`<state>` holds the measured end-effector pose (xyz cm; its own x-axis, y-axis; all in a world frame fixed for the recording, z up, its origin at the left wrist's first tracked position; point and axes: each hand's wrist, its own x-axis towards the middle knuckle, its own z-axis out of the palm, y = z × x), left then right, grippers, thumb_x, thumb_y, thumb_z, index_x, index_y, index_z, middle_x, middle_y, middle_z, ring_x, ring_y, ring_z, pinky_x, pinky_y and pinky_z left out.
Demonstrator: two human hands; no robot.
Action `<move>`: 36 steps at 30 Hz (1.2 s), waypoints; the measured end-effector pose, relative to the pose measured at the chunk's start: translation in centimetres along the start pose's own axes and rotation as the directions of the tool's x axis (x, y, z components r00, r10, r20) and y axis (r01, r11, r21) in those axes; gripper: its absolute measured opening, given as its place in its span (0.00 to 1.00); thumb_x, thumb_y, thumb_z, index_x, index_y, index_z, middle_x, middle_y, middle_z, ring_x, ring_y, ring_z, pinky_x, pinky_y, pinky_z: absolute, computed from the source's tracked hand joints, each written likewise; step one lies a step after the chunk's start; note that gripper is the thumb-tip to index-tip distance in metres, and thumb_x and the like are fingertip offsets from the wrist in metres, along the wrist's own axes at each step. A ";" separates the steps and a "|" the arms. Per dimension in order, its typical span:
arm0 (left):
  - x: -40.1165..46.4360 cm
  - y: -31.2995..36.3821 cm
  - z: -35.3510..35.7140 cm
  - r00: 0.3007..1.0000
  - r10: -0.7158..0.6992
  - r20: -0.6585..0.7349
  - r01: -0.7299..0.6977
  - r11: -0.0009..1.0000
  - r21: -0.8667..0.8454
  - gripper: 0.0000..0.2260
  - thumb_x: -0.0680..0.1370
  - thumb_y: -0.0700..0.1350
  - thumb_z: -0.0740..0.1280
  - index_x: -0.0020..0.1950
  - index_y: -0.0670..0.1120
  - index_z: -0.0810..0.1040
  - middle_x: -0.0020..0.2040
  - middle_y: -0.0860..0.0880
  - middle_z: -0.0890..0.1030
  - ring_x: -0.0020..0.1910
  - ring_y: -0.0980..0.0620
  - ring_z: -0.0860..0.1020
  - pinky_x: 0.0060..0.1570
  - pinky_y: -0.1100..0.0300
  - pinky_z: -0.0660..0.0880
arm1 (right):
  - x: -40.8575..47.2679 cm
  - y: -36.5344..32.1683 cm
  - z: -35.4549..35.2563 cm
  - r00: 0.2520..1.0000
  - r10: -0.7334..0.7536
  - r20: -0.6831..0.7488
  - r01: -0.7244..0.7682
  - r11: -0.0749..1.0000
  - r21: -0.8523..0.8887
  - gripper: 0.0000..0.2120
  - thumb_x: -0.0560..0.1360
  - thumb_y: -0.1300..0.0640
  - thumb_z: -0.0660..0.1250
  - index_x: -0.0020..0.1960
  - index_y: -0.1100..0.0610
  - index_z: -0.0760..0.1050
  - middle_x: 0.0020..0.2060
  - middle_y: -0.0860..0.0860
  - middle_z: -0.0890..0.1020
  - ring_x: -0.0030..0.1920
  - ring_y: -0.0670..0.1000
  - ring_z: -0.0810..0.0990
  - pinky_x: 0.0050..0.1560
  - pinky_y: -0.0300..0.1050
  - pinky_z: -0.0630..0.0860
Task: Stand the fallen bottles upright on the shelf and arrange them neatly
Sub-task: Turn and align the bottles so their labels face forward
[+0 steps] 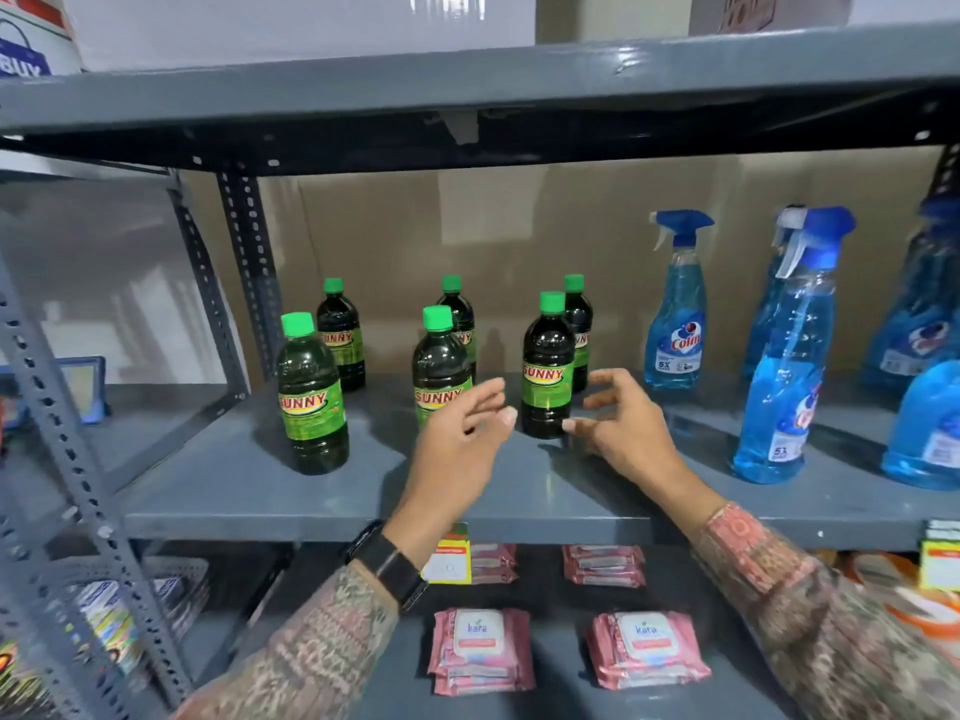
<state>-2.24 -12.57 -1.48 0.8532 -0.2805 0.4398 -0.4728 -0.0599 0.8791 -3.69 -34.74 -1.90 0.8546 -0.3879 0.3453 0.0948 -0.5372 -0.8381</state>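
Head view: six upright dark-filled bottles [546,367].

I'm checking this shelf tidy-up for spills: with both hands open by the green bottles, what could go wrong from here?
1. The right hand is open right beside the front right bottle; a careless brush could tip it onto the bottle behind.
2. The left hand partly covers the front middle bottle, so it could be knocked over.
3. The front left bottle stands near the shelf edge and might fall off.
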 end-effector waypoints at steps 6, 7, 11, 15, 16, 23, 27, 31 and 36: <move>5.1 0.5 5.3 0.992 -0.123 0.039 0.118 0.988 0.098 0.33 0.82 0.50 0.65 0.83 0.51 0.53 0.74 0.60 0.63 0.73 0.61 0.60 0.70 0.63 0.59 | 3.6 1.0 0.4 0.986 0.047 0.161 -0.065 0.992 0.108 0.39 0.66 0.58 0.84 0.72 0.54 0.69 0.59 0.54 0.83 0.61 0.55 0.83 0.62 0.56 0.80; 5.8 0.5 5.7 0.991 -0.131 0.022 0.127 0.984 0.122 0.32 0.83 0.49 0.65 0.83 0.50 0.54 0.71 0.61 0.63 0.71 0.62 0.61 0.67 0.67 0.60 | 4.1 1.1 0.6 0.982 0.048 0.183 -0.072 0.989 0.126 0.41 0.66 0.59 0.84 0.73 0.54 0.69 0.61 0.55 0.83 0.62 0.56 0.82 0.64 0.59 0.79; 7.5 -0.5 6.1 0.983 -0.174 0.061 0.173 0.985 0.025 0.16 0.83 0.39 0.64 0.71 0.49 0.73 0.65 0.51 0.80 0.64 0.51 0.78 0.58 0.63 0.76 | 5.4 1.7 1.3 0.979 0.001 0.204 -0.034 0.987 0.158 0.34 0.68 0.66 0.80 0.69 0.53 0.71 0.57 0.55 0.84 0.60 0.57 0.83 0.66 0.62 0.78; 6.5 -0.6 6.3 0.986 -0.161 0.041 0.160 0.987 0.015 0.16 0.82 0.36 0.65 0.63 0.55 0.76 0.56 0.55 0.84 0.55 0.54 0.83 0.50 0.64 0.79 | 5.6 2.5 1.2 0.973 -0.046 0.228 0.010 0.988 0.157 0.30 0.71 0.69 0.75 0.67 0.49 0.72 0.52 0.50 0.84 0.58 0.55 0.84 0.65 0.62 0.78; 6.3 -0.5 6.3 0.986 -0.158 0.043 0.158 0.987 0.005 0.17 0.82 0.35 0.65 0.62 0.57 0.76 0.54 0.57 0.84 0.53 0.56 0.84 0.49 0.64 0.80 | 5.5 2.4 1.2 0.968 -0.060 0.243 0.020 0.987 0.161 0.30 0.71 0.69 0.75 0.65 0.47 0.72 0.52 0.49 0.84 0.58 0.54 0.83 0.65 0.61 0.78; 4.5 0.1 6.8 0.984 -0.170 0.056 0.173 0.983 -0.058 0.25 0.82 0.33 0.65 0.78 0.43 0.65 0.65 0.50 0.80 0.60 0.57 0.82 0.61 0.58 0.79 | 3.9 2.3 0.0 0.950 -0.074 0.302 0.006 0.975 0.222 0.30 0.72 0.70 0.76 0.67 0.49 0.72 0.54 0.50 0.84 0.62 0.54 0.83 0.65 0.55 0.79; 3.1 0.3 6.8 0.988 -0.152 0.038 0.153 0.988 -0.020 0.28 0.82 0.36 0.66 0.81 0.44 0.61 0.73 0.49 0.74 0.60 0.63 0.77 0.64 0.61 0.71 | 2.1 2.2 -0.8 0.952 -0.095 0.291 0.038 0.980 0.197 0.32 0.72 0.67 0.77 0.71 0.52 0.72 0.57 0.51 0.84 0.60 0.53 0.83 0.66 0.59 0.78; 2.0 0.1 6.6 0.993 -0.119 0.023 0.119 0.993 0.023 0.29 0.82 0.37 0.66 0.81 0.44 0.61 0.73 0.52 0.71 0.62 0.62 0.78 0.64 0.62 0.75 | 0.2 2.0 -1.2 0.953 -0.123 0.276 0.074 0.981 0.181 0.31 0.73 0.66 0.77 0.71 0.50 0.71 0.58 0.49 0.83 0.59 0.52 0.84 0.66 0.59 0.78; 1.8 0.2 6.4 0.994 -0.097 0.046 0.096 0.995 0.028 0.27 0.82 0.39 0.66 0.80 0.46 0.62 0.72 0.46 0.74 0.60 0.59 0.77 0.59 0.66 0.74 | -1.4 1.0 -1.6 0.963 -0.117 0.244 0.078 0.984 0.163 0.32 0.74 0.64 0.77 0.73 0.49 0.70 0.60 0.48 0.82 0.60 0.50 0.83 0.66 0.54 0.78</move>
<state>-2.21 -19.19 -1.69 0.8840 -0.3173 0.3434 -0.3948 -0.1134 0.9117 -5.57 -35.90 -2.56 0.9363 -0.1281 0.3271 0.2429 -0.4367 -0.8662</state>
